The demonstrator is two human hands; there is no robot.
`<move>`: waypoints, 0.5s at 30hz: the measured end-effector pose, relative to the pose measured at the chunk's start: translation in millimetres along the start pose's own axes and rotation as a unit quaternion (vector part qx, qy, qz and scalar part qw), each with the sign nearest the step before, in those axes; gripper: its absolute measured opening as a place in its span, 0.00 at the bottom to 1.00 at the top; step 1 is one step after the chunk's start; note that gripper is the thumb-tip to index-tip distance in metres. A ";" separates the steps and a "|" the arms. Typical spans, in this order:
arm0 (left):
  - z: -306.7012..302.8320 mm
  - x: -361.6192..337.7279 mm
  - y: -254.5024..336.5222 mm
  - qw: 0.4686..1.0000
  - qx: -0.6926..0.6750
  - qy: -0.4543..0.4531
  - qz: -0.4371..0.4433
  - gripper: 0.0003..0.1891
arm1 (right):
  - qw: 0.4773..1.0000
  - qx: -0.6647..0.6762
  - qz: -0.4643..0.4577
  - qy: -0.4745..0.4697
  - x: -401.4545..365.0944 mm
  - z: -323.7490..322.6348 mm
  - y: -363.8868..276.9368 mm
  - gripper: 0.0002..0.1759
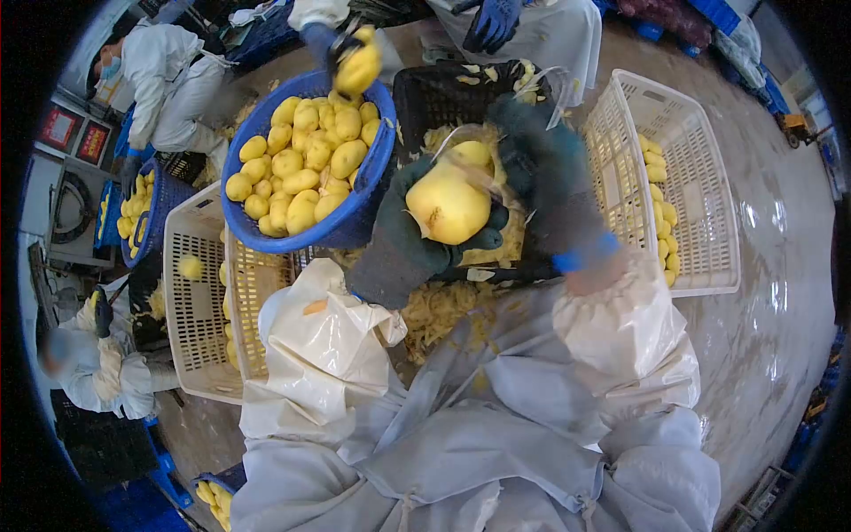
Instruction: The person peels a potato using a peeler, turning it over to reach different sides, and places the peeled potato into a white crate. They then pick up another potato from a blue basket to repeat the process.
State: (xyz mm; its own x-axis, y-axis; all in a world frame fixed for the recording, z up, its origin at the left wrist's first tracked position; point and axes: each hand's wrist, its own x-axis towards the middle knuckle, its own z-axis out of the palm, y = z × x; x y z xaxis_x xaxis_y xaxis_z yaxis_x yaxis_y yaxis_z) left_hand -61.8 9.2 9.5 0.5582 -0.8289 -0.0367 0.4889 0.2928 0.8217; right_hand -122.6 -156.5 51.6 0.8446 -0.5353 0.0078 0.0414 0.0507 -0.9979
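Observation:
A large pale yellow potato (450,206), with a brownish spot on its face, rests in my gloved left hand (403,230), whose fingers wrap round it from below. My right hand (532,146), in a dark glove, is blurred by motion beside the potato's upper right; what its fingers hold is not clear. Both hands are over a black crate (425,93) that has peelings in it. To the left stands a blue basket (332,238) full of peeled yellow potatoes (301,177).
White crates (204,301) with potatoes stand at the left, and another white crate (709,213) at the right. A co-worker's gloved hand holds a potato (359,64) above the blue basket. Other workers are at the left. Peelings (434,315) lie near my apron.

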 end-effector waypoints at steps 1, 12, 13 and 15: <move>4.8 -4.9 -3.1 0.936 0.309 0.044 0.165 0.29 | 1.000 0.002 0.002 0.001 0.4 5.3 3.3 0.07; -14.6 11.4 4.0 0.924 -0.348 -0.011 -0.157 0.29 | 0.947 -0.032 -0.290 0.138 6.8 16.7 4.3 0.06; -13.2 14.8 5.5 0.909 -0.373 -0.024 -0.184 0.29 | 0.948 -0.011 -0.289 0.132 5.8 16.6 1.4 0.07; -9.0 17.0 6.9 0.892 -0.397 -0.037 -0.211 0.29 | 0.944 -0.007 -0.311 0.112 0.8 17.2 -3.3 0.08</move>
State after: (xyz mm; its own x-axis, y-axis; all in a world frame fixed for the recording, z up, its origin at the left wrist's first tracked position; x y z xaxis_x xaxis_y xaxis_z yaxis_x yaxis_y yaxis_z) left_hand -42.9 1.4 9.4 0.1801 -0.9658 -0.1864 0.9826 0.1679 0.0793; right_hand -112.8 -142.6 56.1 0.5247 -0.6228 0.5804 0.4842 -0.3425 -0.8052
